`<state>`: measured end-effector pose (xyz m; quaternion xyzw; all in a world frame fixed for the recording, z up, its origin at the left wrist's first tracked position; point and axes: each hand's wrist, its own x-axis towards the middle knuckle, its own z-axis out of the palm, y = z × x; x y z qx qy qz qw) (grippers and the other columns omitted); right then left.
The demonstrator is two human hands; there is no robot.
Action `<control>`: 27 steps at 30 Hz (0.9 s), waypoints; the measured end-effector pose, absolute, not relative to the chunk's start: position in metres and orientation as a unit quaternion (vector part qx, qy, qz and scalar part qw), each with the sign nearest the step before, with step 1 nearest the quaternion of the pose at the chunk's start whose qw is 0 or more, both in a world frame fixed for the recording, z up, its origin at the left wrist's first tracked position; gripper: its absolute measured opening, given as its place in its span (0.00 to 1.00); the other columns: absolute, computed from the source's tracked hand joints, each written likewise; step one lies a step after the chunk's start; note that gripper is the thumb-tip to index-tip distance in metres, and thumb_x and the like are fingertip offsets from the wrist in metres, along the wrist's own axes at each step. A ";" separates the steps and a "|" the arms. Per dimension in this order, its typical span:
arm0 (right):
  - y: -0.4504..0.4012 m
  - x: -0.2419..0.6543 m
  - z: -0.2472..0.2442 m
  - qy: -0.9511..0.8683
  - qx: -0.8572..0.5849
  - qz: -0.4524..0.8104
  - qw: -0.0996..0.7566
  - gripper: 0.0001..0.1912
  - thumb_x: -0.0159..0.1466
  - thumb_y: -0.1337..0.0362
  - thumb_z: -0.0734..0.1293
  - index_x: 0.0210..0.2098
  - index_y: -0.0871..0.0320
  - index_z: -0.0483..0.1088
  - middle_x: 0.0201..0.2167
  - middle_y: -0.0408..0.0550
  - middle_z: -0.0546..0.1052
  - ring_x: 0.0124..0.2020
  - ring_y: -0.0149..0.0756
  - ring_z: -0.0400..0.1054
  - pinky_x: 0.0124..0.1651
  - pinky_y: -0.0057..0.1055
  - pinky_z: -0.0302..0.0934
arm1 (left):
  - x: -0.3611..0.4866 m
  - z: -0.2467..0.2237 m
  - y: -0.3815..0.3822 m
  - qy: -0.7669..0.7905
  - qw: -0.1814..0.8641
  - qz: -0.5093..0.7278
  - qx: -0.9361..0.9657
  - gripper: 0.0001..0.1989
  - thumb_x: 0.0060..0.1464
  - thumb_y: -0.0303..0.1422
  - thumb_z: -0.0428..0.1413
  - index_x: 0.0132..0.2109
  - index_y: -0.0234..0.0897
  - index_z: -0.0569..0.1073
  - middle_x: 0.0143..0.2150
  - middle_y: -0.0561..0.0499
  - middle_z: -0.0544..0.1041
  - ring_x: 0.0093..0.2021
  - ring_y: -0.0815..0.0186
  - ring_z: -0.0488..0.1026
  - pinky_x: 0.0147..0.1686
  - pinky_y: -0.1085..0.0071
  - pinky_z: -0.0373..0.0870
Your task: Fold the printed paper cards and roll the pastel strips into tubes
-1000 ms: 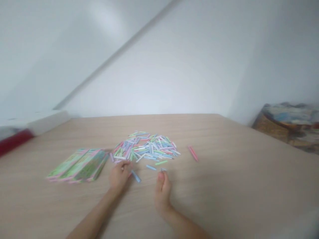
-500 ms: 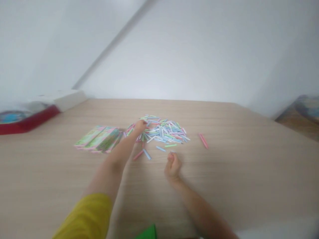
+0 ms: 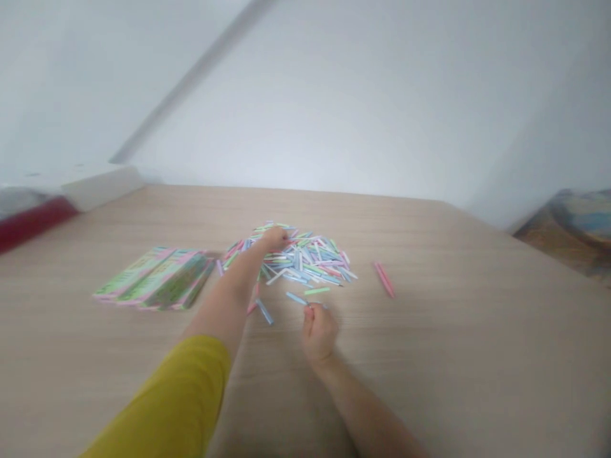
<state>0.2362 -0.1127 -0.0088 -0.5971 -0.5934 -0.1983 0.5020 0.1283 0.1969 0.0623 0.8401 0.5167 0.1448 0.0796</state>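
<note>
A loose pile of thin pastel sticks (image 3: 310, 257) in pink, blue, green and white lies on the wooden table. My left hand (image 3: 275, 238) reaches over the pile's back left part, fingers closed at the sticks; what they pinch is too small to tell. Nearer to me, my right hand (image 3: 319, 331) is closed just in front of the pile, and what it holds is mostly hidden. A blue stick (image 3: 296, 298) lies at its fingertips, with a green stick (image 3: 317, 291) just beyond. Another blue stick (image 3: 264, 312) rests left of this hand.
Several green and pink flat boxes (image 3: 153, 277) lie side by side left of the pile. Two red sticks (image 3: 384, 280) lie together on the right. A red-edged object (image 3: 35, 222) and a white box (image 3: 102, 186) stand at the back left, before a white wall.
The view has shifted, so the boxes appear farther left and nearer. My left hand has moved slightly right over the pile. My right hand has come nearer to the loose blue stick.
</note>
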 end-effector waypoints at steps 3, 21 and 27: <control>-0.112 0.236 -0.009 -0.597 -0.595 -0.188 0.505 0.22 0.75 0.59 0.52 0.30 0.56 0.69 0.22 0.47 0.75 0.24 0.36 0.66 0.31 0.33 0.53 | 0.130 0.054 0.202 0.494 0.057 0.091 0.863 0.16 0.53 0.42 0.58 0.41 0.35 0.80 0.42 0.43 0.82 0.46 0.60 0.75 0.49 0.73 0.65; -0.108 0.234 -0.010 -0.651 -0.612 -0.178 0.413 0.25 0.75 0.55 0.50 0.32 0.55 0.71 0.25 0.46 0.78 0.27 0.34 0.69 0.37 0.34 0.51 | 0.073 0.086 0.140 0.289 0.141 0.214 0.922 0.20 0.63 0.45 0.48 0.46 0.33 0.72 0.38 0.47 0.76 0.36 0.65 0.70 0.40 0.69 0.67; -0.108 0.237 -0.006 -0.677 -0.664 -0.097 0.303 0.19 0.74 0.57 0.55 0.40 0.56 0.75 0.32 0.48 0.81 0.33 0.35 0.71 0.38 0.33 0.51 | 0.029 0.085 0.039 0.198 0.260 0.179 0.928 0.20 0.67 0.43 0.46 0.45 0.33 0.76 0.37 0.47 0.78 0.38 0.65 0.73 0.41 0.71 0.67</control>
